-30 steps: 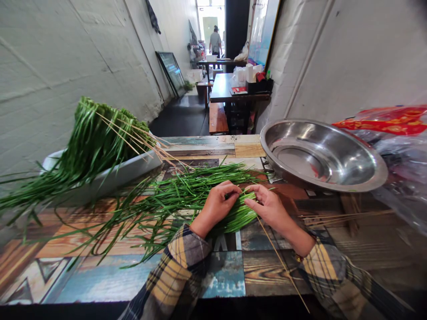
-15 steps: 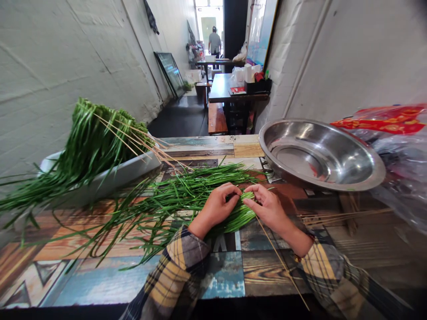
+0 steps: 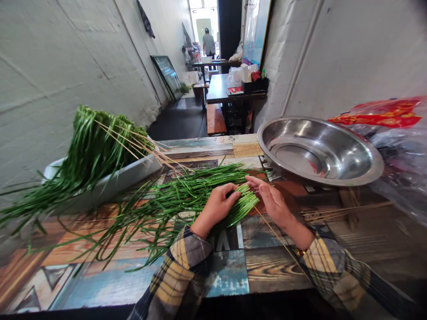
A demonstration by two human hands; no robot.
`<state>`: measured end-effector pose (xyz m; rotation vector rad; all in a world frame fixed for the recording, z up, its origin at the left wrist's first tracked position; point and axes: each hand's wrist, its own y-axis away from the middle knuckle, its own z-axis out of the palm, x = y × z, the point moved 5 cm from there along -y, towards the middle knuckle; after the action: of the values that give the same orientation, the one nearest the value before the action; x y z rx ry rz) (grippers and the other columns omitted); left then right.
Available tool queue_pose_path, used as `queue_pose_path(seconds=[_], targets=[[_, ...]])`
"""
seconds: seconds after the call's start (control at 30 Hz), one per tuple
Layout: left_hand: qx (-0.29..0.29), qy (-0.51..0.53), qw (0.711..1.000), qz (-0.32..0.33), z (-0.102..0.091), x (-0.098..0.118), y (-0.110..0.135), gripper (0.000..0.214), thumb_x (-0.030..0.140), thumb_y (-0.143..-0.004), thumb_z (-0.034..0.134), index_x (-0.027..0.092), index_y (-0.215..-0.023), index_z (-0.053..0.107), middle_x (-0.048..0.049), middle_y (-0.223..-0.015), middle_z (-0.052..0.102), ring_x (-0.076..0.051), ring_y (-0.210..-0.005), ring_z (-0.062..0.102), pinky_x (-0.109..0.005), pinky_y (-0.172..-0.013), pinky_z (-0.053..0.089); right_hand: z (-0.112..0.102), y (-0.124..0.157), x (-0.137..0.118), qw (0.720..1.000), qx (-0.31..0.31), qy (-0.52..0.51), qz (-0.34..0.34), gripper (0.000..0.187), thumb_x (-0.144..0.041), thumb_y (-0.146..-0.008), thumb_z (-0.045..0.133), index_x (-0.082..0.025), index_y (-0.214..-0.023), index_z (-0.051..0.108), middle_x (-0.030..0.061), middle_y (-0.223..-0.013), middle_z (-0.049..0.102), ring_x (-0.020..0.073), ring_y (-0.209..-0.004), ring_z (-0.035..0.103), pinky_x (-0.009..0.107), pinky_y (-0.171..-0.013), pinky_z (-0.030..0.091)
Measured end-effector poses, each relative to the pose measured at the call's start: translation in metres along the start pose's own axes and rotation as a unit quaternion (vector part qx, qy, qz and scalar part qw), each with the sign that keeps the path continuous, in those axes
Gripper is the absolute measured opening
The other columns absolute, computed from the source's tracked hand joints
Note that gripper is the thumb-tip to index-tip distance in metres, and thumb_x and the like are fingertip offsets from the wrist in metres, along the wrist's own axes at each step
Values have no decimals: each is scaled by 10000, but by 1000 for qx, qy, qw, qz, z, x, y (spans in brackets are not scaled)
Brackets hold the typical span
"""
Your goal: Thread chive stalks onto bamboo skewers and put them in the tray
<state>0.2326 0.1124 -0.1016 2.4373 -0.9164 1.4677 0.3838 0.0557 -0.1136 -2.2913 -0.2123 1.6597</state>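
Closed around the pale ends of a flat row of garlic chives (image 3: 245, 203), my left hand (image 3: 218, 202) presses its thumb and fingers together on the stalks. Beside the cut ends is my right hand (image 3: 271, 200), with fingers stretched out and the palm side turned toward them. A thin wooden skewer (image 3: 275, 233) emerges at the near side of this row and slants toward my right sleeve; its far end is hidden among the stalks. Loose chives (image 3: 196, 186) lie spread across the patterned table behind and left of my left hand.
A white tub (image 3: 110, 180) at left holds a thick stack of skewered chives (image 3: 103, 138). At right stand a steel basin (image 3: 350, 164) and plastic bags (image 3: 396, 138). Several bare skewers (image 3: 347, 211) lie near the basin. A person (image 3: 208, 43) is far back by the doorway.
My right hand has let go of the chive ends and straightened its fingers, shifting slightly right. My left hand still holds the row. The view has turned slightly.
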Motion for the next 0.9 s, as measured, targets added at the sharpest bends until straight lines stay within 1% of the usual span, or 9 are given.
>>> queue_pose_path(seconds=[0.13, 0.27, 0.37, 0.43, 0.5, 0.57, 0.63, 0.8, 0.9], targets=[[3, 25, 1000, -6, 0, -2, 0, 222, 275, -852, 525, 143, -676, 552, 21, -644, 509, -111, -634, 438, -219, -600, 352, 8, 1, -11, 996, -39, 44, -63, 504, -467, -996, 284, -200, -1335, 543, 98, -1345, 579, 226, -1260, 503, 404, -1080, 363], [-1, 63, 998, -14, 0, -4, -1, 239, 289, -838, 542, 144, -649, 532, 25, -631, 481, -102, -622, 413, -210, -580, 345, 9, 1, -10, 997, -28, 47, -55, 495, -450, -1000, 277, -191, -1337, 531, 103, -1334, 586, 219, -1235, 527, 395, -1056, 390], [19, 90, 995, -37, -3, -5, -1, 194, 293, -826, 557, 136, -715, 581, 11, -674, 536, -108, -643, 454, -212, -601, 371, -3, -3, -5, 999, 13, 44, -21, 460, -454, -986, 335, -170, -1258, 573, 112, -1145, 681, 212, -1040, 636, 343, -897, 485], [36, 102, 993, -48, -7, -6, 0, 187, 296, -820, 563, 133, -734, 595, 4, -693, 552, -111, -654, 469, -213, -610, 380, -10, -6, -2, 998, 1, 64, 10, 415, -462, -968, 383, -163, -1057, 656, 83, -907, 721, 193, -810, 670, 302, -736, 505], [51, 102, 992, -49, -10, -6, 0, 197, 300, -820, 565, 134, -719, 590, 8, -683, 540, -108, -650, 462, -210, -610, 377, -10, -8, -1, 993, -74, 88, 28, 409, -457, -951, 422, -170, -796, 669, 41, -699, 688, 161, -622, 625, 267, -603, 466], [66, 95, 992, -45, -13, -6, 0, 207, 306, -817, 568, 139, -697, 577, 16, -664, 521, -104, -638, 447, -206, -605, 370, -5, -7, -2, 983, -153, 97, 27, 394, -426, -930, 473, -177, -673, 639, 14, -614, 655, 137, -551, 582, 245, -544, 420], [75, 91, 992, -41, -15, -6, 0, 213, 317, -813, 572, 143, -691, 573, 17, -662, 515, -104, -636, 439, -204, -604, 369, 1, -5, -5, 978, -183, 94, 16, 356, -381, -924, 486, -181, -673, 640, -5, -583, 639, 121, -517, 557, 234, -529, 399], [64, 90, 993, -36, -18, -5, 0, 292, 396, -861, 518, 141, -745, 602, 2, -704, 543, -116, -673, 456, -206, -620, 385, 11, -3, -11, 987, -128, 98, -21, 337, -324, -939, 433, -197, -707, 642, -44, -458, 530, 116, -463, 513, 237, -546, 397], [71, 83, 993, -43, -19, -6, 0, 347, 424, -866, 501, 145, -669, 565, 10, -669, 507, -113, -656, 431, -204, -597, 368, 15, 1, -12, 986, -119, 111, -27, 346, -307, -944, 416, -208, -698, 640, -44, -436, 508, 124, -454, 512, 243, -536, 390]])
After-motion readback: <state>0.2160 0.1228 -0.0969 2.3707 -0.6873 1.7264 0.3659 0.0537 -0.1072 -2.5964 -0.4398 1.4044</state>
